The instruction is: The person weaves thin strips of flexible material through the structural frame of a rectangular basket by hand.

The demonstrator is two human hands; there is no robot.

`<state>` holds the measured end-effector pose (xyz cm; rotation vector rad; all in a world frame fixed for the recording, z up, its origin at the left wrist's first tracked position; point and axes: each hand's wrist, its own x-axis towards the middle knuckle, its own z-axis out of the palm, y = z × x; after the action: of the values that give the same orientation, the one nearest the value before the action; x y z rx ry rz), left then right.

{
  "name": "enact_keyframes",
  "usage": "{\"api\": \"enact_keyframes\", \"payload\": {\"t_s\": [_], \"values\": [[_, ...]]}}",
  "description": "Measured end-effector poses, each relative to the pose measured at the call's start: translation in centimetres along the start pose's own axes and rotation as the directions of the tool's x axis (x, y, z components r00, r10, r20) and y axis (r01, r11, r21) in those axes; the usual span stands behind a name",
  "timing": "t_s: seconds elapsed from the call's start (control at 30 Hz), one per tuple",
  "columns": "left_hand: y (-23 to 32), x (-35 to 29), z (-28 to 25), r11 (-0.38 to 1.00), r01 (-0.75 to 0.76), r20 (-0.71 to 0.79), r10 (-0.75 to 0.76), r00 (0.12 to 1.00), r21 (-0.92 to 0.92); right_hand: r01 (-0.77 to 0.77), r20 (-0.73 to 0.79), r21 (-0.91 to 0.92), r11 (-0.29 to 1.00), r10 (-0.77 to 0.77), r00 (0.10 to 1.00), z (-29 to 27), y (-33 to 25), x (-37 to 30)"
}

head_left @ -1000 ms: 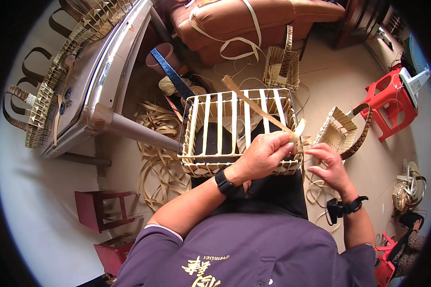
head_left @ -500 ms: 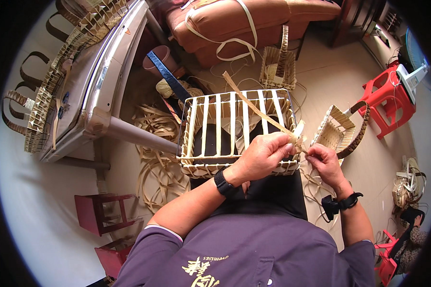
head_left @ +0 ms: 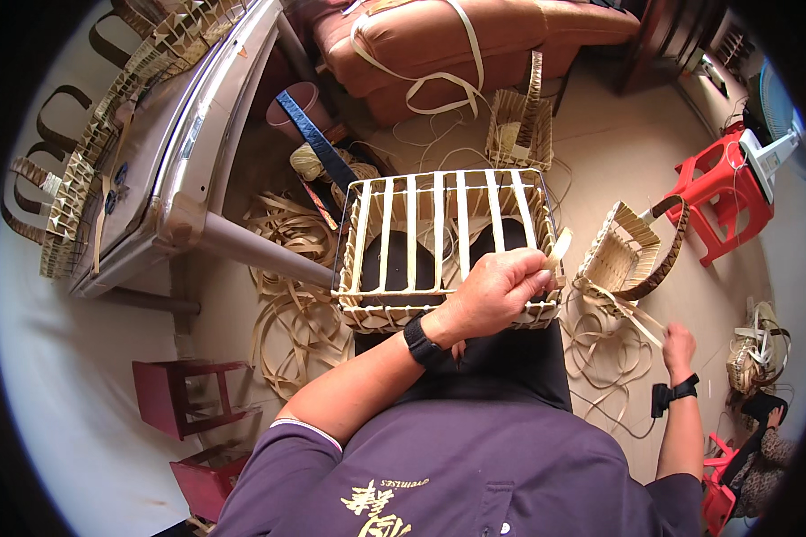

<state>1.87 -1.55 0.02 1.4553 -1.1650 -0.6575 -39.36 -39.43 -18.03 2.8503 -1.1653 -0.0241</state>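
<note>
On my lap rests a rectangular wire basket frame (head_left: 342,242) with pale flat weaving strips (head_left: 412,233) running across its face and wrapped along its edges. My left hand (head_left: 501,286) is closed at the frame's right side, thumb and fingers pinching a strip there; a pale strip end (head_left: 561,245) sticks up above them. Out to the right, my right hand (head_left: 679,349) is closed on a tan flat strip (head_left: 640,324), which stretches back toward the frame. What lies under the left fingers is hidden.
A small woven basket with a dark handle (head_left: 627,251) stands on the floor at the right, another (head_left: 519,130) farther back. Loose strips (head_left: 295,313) heap beside a table leg (head_left: 264,255). A red stool (head_left: 721,192) stands at far right, a brown sofa (head_left: 439,54) behind.
My right hand has moved away from the frame, right and toward me, drawing the strip out. The long strip across the frame is gone from there. My left hand has stayed put.
</note>
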Motion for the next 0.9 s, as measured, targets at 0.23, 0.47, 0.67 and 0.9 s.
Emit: {"api": "enact_keyframes", "payload": {"t_s": [0.23,0.47,0.67,0.9], "values": [[0.2,0.5,0.0,0.995,0.022,0.015,-0.021,1.0,-0.097,-0.273,0.225,-0.159,0.949,0.304,0.926,4.8,13.0,-4.7],[-1.3,0.3,-0.3,0.991,0.022,-0.017,-0.025,1.0,-0.128,-0.102,0.194,0.942,0.321,-0.269,0.943,-18.7,-24.8,6.4],[-1.0,0.7,0.1,0.964,0.062,-0.048,-0.077,0.996,-0.259,-0.393,0.37,0.918,0.052,-0.468,0.802,-21.2,-30.4,8.3],[-2.0,0.7,-0.2,0.993,-0.024,-0.146,0.008,0.989,-0.115,-0.476,0.45,0.877,0.071,-0.471,0.759,-22.3,-32.5,8.6]]}}
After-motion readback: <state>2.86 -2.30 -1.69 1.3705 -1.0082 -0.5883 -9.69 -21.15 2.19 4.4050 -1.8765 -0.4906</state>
